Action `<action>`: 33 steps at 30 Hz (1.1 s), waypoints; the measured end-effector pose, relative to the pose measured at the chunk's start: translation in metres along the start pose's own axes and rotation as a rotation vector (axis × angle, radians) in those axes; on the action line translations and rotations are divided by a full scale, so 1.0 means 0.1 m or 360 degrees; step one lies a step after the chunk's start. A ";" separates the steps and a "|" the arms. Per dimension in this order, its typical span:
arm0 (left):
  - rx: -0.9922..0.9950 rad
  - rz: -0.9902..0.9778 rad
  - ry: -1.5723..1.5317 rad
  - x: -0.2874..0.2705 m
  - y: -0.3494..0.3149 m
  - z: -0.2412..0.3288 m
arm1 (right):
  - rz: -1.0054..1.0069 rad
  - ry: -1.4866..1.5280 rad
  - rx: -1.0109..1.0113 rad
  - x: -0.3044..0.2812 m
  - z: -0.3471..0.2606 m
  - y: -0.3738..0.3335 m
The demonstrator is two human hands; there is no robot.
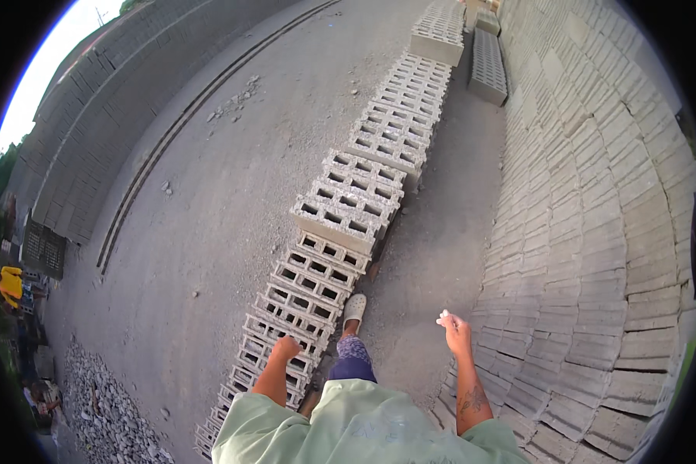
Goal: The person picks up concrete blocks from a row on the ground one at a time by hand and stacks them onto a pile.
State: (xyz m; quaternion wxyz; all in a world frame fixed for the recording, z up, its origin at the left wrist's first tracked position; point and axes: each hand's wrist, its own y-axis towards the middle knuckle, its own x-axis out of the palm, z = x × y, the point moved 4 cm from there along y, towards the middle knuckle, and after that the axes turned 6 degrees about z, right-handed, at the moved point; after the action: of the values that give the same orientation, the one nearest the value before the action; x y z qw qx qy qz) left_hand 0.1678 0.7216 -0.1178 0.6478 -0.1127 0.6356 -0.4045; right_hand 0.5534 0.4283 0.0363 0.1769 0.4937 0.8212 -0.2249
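A long row of grey hollow concrete blocks (305, 290) runs from beside my left arm toward the far right. My left hand (288, 348) is over the near part of this row, its fingers curled in. Whether it touches a block or holds anything is hidden. Out to the right, my right hand (458, 334) is raised above the ground, apart from the blocks. Its fingers are closed around a small white piece (442, 315) that is too small to make out further.
A tall wall of stacked grey blocks (588, 255) rises on the right. My foot in a pale clog (355, 308) stands beside the row. Twin lines (162, 147) curve along the ground at left, near another block wall (93, 155). Gravel (104, 402) is heaped at lower left, near a person in yellow (11, 286).
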 end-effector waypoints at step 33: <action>-0.0220 0.0641 -0.0117 -1.79 3.39 0.99 | 0.0037 -0.0522 0.0666 3.23 0.97 2.31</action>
State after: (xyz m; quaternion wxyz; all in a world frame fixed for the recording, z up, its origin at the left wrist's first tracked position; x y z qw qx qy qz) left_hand 0.4112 1.0240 -0.1939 0.7290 -0.0424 0.6474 -0.2180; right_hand 0.6203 0.7067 -0.2558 0.2044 0.4857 0.7116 -0.4647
